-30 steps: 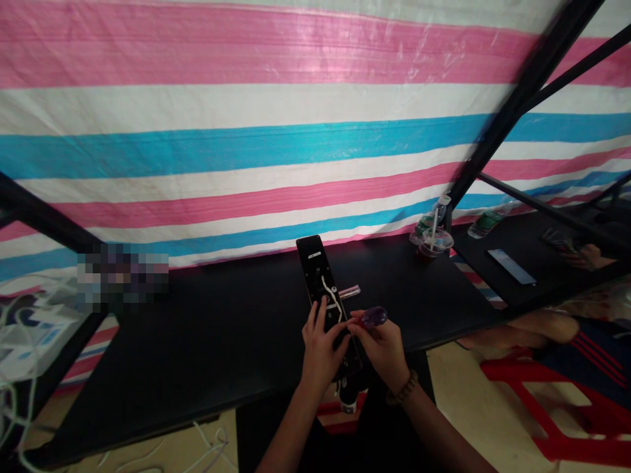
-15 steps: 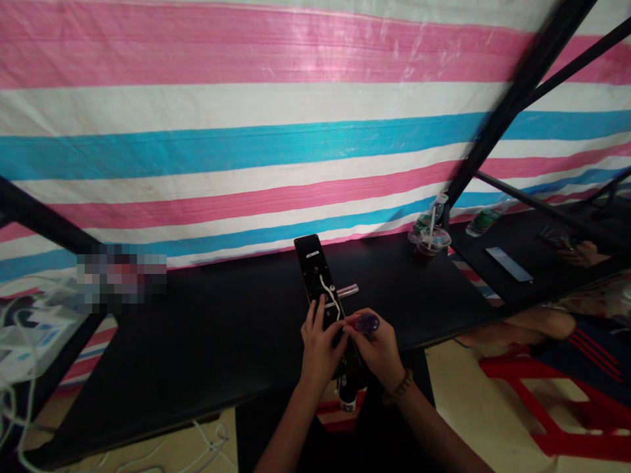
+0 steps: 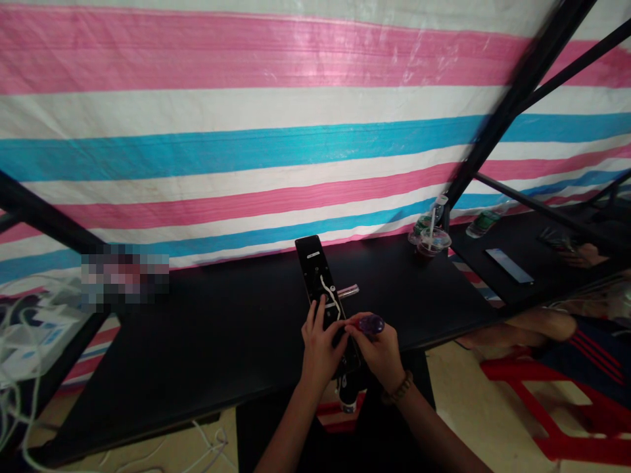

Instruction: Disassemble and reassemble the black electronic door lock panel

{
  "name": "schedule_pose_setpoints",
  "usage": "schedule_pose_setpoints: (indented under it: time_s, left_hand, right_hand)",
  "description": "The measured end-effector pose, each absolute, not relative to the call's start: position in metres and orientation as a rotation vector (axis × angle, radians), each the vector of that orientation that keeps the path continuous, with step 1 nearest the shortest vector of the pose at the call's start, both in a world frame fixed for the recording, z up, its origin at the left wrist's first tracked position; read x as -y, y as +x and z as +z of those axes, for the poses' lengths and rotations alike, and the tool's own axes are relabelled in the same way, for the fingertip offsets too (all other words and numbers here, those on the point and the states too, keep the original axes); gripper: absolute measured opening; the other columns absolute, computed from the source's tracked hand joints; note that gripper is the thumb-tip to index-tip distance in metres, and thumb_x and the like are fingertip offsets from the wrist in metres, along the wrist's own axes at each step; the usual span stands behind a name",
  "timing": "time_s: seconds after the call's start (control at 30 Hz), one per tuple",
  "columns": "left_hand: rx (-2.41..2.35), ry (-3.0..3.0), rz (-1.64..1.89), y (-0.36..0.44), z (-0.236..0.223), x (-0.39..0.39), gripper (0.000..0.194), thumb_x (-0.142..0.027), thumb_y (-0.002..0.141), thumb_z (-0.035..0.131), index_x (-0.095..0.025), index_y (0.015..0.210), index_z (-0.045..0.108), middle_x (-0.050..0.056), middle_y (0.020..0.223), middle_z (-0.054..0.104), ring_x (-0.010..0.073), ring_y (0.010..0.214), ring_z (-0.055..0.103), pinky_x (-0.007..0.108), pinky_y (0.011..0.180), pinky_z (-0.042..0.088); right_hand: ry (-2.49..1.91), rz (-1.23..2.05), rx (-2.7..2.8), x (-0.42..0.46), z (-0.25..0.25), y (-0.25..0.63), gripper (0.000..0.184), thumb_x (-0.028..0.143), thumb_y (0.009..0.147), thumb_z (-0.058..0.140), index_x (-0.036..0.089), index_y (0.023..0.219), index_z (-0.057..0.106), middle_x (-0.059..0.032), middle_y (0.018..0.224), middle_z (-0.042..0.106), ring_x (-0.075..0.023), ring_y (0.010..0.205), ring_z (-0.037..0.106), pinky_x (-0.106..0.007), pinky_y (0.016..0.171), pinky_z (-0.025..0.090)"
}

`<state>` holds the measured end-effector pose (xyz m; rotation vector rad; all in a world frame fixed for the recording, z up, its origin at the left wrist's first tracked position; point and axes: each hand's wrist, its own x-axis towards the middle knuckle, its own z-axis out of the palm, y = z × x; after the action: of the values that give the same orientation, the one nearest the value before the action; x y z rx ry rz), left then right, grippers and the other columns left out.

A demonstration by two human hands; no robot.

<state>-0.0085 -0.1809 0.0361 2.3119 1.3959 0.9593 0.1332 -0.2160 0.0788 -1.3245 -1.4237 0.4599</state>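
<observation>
A long black door lock panel (image 3: 308, 253) lies on the black table, with a white cable (image 3: 329, 289) along it and a shiny lever handle (image 3: 349, 291) sticking out to the right. Over its lower half rests my left hand (image 3: 318, 341), some fingers stretched on the panel, thumb and forefinger pinched near the screwdriver's front end; what they pinch is hidden. My right hand (image 3: 379, 348) is closed around a screwdriver (image 3: 372, 324) with a purple and red see-through handle. The screwdriver's tip is covered by fingers.
A lidded plastic cup (image 3: 434, 243) and bottles stand at the back right. On the neighbouring table lies a phone (image 3: 510, 265), near another person's hand (image 3: 589, 255). White cables and boxes (image 3: 49, 332) crowd the left. A red stool (image 3: 532, 401) is at the right.
The screwdriver handle has shifted slightly to the right and looks a little turned in my right hand. My left hand stays in place on the panel.
</observation>
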Motion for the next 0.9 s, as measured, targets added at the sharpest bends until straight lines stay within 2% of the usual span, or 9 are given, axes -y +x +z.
schedule_pose_setpoints:
  time_s: [0.13, 0.33, 0.5, 0.6, 0.73, 0.83, 0.9]
  left_hand:
    - [-1.416, 2.312, 0.954, -0.008, 0.035, 0.181, 0.028, -0.027, 0.088, 0.064, -0.032, 0.114, 0.071, 0.007, 0.163, 0.025, 0.0347, 0.149, 0.023, 0.057, 0.106, 0.039]
    - [-1.404, 2.319, 0.966, -0.008, 0.033, 0.181, 0.03, -0.024, 0.087, 0.066, -0.034, 0.115, 0.07, 0.006, 0.163, 0.023, 0.0348, 0.149, 0.023, 0.056, 0.107, 0.039]
    - [-1.414, 2.333, 0.954, -0.009, 0.034, 0.18, 0.028, -0.025, 0.087, 0.066, -0.032, 0.114, 0.071, 0.008, 0.163, 0.025, 0.0354, 0.148, 0.024, 0.056, 0.106, 0.04]
    - [-1.402, 2.319, 0.946, -0.009, 0.035, 0.18, 0.027, -0.025, 0.087, 0.065, -0.031, 0.113, 0.07, 0.008, 0.163, 0.025, 0.0353, 0.148, 0.023, 0.056, 0.105, 0.04]
    - [-1.39, 2.299, 0.952, -0.01, 0.035, 0.181, 0.02, -0.025, 0.087, 0.064, -0.029, 0.105, 0.072, 0.007, 0.163, 0.024, 0.035, 0.149, 0.022, 0.056, 0.106, 0.039]
    - [-1.389, 2.296, 0.953, -0.01, 0.036, 0.181, 0.018, -0.024, 0.087, 0.064, -0.028, 0.103, 0.072, 0.007, 0.163, 0.024, 0.0348, 0.149, 0.023, 0.057, 0.108, 0.037]
    - [-1.389, 2.297, 0.955, -0.01, 0.036, 0.181, 0.018, -0.023, 0.087, 0.064, -0.027, 0.102, 0.072, 0.008, 0.163, 0.025, 0.0353, 0.148, 0.023, 0.058, 0.108, 0.037]
  right_hand:
    - [-1.355, 0.463, 1.472, 0.216, 0.076, 0.137, 0.018, 0.023, 0.092, 0.057, 0.022, 0.092, 0.075, -0.0064, 0.089, 0.078, -0.0221, 0.083, 0.075, -0.031, 0.076, 0.06]
    - [-1.384, 0.46, 1.609, 0.217, 0.078, 0.142, 0.026, 0.02, 0.095, 0.048, 0.02, 0.101, 0.073, -0.0084, 0.093, 0.078, -0.022, 0.085, 0.075, -0.032, 0.077, 0.06]
    - [-1.298, 0.542, 1.644, 0.215, 0.083, 0.138, 0.033, 0.016, 0.098, 0.041, 0.022, 0.118, 0.066, -0.0094, 0.108, 0.075, -0.0205, 0.101, 0.072, -0.035, 0.09, 0.058]
    - [-1.281, 0.582, 1.634, 0.214, 0.085, 0.138, 0.034, 0.016, 0.099, 0.039, 0.022, 0.123, 0.062, -0.0098, 0.112, 0.073, -0.0198, 0.101, 0.071, -0.035, 0.091, 0.057]
    - [-1.278, 0.521, 1.603, 0.212, 0.087, 0.138, 0.025, 0.02, 0.097, 0.046, 0.023, 0.11, 0.068, -0.0088, 0.107, 0.073, -0.0201, 0.097, 0.071, -0.034, 0.087, 0.058]
    - [-1.301, 0.464, 1.518, 0.212, 0.087, 0.137, 0.012, 0.025, 0.092, 0.06, 0.022, 0.091, 0.071, -0.0071, 0.095, 0.073, -0.0205, 0.09, 0.07, -0.032, 0.082, 0.058]
    - [-1.305, 0.528, 1.438, 0.211, 0.085, 0.136, 0.007, 0.027, 0.089, 0.065, 0.022, 0.088, 0.07, -0.0055, 0.089, 0.073, -0.0198, 0.083, 0.071, -0.03, 0.077, 0.058]
